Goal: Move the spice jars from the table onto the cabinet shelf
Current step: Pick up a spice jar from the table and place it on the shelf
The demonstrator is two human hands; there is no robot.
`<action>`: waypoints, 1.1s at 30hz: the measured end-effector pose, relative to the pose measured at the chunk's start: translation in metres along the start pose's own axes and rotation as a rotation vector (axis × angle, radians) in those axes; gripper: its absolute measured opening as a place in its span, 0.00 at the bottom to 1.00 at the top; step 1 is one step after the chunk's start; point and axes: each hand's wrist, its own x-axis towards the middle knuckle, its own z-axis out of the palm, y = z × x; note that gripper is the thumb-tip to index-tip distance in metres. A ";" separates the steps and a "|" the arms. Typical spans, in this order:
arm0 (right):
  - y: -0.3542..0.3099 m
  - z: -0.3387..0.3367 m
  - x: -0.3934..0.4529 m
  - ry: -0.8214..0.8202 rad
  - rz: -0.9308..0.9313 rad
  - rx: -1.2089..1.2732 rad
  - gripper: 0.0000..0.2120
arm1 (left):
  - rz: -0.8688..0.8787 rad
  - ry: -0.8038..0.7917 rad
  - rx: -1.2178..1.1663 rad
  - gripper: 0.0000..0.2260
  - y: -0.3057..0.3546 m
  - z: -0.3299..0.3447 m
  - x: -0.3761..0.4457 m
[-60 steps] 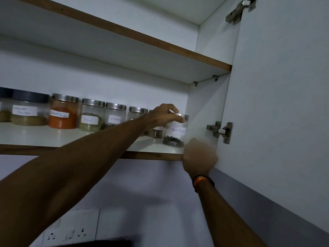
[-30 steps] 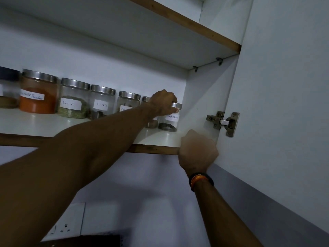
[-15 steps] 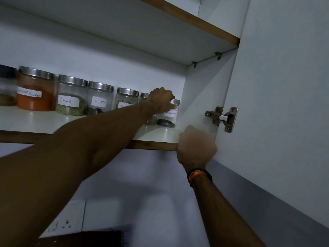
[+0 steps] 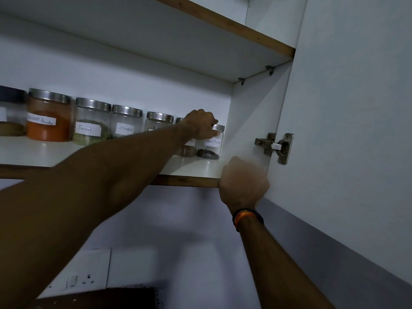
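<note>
A row of jars stands along the back of the cabinet shelf (image 4: 191, 167), under an upper shelf (image 4: 223, 25). From left to right: a jar cut off by the frame edge (image 4: 11, 114), the chilli powder jar (image 4: 49, 117), the fennel jar (image 4: 91, 123), the cloves jar (image 4: 126, 122), then a further jar (image 4: 158, 122) partly behind the left forearm. At the right end the black pepper jar (image 4: 210, 144) stands just beside the cabinet's side wall (image 4: 252, 112), with another jar (image 4: 187, 149) touching its left side. The left hand (image 4: 201, 124) rests over the pepper jar's lid. The right hand (image 4: 244, 182) sits at the shelf's front right corner, against the open door (image 4: 356, 130). A hinge (image 4: 275, 147) joins door and side wall. A wall socket (image 4: 82, 279) lies below the shelf, to the left.
</note>
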 end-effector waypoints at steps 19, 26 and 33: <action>-0.029 -0.034 0.005 -0.486 0.041 -0.332 0.16 | 0.039 -0.191 -0.147 0.24 -0.013 -0.086 -0.158; -0.079 -0.052 0.001 -0.594 0.083 -0.155 0.15 | -0.032 -0.162 -0.113 0.27 -0.035 -0.133 -0.243; -0.155 -0.053 -0.043 -0.487 -0.156 -0.092 0.12 | -0.170 -0.223 -0.020 0.28 -0.069 -0.162 -0.335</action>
